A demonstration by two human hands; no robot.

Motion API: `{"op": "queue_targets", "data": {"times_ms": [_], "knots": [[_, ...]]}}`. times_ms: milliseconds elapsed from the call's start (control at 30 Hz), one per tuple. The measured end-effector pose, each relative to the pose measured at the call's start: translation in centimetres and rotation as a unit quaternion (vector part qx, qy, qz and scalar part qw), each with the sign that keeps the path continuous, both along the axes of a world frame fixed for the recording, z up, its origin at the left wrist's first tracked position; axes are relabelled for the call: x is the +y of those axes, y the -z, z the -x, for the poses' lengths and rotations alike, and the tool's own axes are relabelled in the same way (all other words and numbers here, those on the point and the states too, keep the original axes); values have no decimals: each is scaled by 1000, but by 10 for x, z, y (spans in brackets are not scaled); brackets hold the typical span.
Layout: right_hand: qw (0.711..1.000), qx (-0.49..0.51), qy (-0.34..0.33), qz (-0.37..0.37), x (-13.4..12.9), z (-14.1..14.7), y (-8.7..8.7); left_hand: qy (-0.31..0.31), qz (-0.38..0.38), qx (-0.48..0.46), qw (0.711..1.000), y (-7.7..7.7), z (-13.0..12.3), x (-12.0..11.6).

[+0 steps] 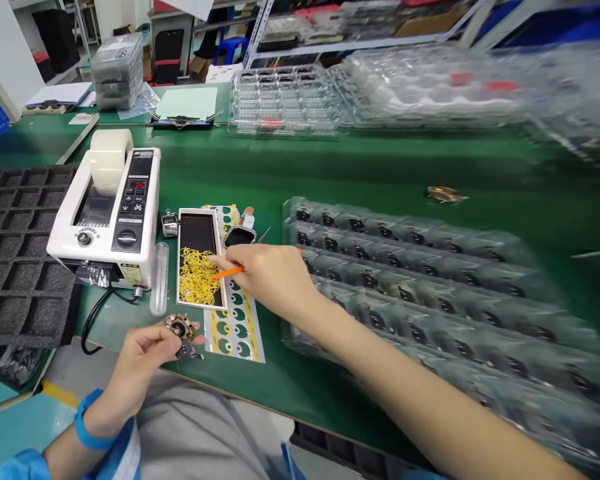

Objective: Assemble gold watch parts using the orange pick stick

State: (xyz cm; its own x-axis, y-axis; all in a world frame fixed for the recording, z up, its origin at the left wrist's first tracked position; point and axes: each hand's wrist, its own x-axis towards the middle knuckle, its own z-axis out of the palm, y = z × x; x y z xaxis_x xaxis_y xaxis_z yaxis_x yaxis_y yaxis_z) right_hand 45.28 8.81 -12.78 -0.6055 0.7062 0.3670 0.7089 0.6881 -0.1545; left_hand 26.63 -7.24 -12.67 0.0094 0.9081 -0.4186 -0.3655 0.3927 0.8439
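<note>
My left hand (153,350) pinches a small round watch part (181,327) with a dark flap hanging below it, close to the table's front edge. An orange pointed tool (229,272) is held in my right hand (260,270), its tip reaching into a heap of thin yellow pieces (196,279). Those pieces lie in a white-rimmed box (179,230) with a dark bottom. Beneath and beside the box is a sticker sheet (247,327) with green and yellow shapes. A smartwatch (240,235) lies just behind my right hand.
A white tape dispenser (115,207) stands left of the box, near a metal counter (170,225) and a clear tube (159,280). Black foam tray (25,253) at far left. Clear trays with dark parts (405,267) lie under and beyond my right forearm; a loose part (445,194) sits behind.
</note>
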Motion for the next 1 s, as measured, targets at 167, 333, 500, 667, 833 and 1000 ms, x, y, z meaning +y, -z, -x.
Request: {"op": "queue_targets", "data": {"times_ms": [167, 333, 500, 667, 833, 1000], "knots": [[993, 59, -90, -40, -36, -14, -17, 32, 42, -78, 996, -6, -4, 13], [967, 161, -199, 2, -95, -22, -30, 115, 59, -104, 986, -14, -12, 22], [963, 192, -187, -32, -123, -32, -22, 215, 58, -72, 972, -15, -22, 26], [946, 314, -72, 30, -141, -42, -12, 215, 33, -128, 968, -10, -32, 22], [865, 471, 80, 153, -145, -37, -11, 211, -50, -92, 972, -8, -40, 18], [824, 490, 145, 247, -138, -36, -8, 224, -104, -16, 969, -9, -45, 19]]}}
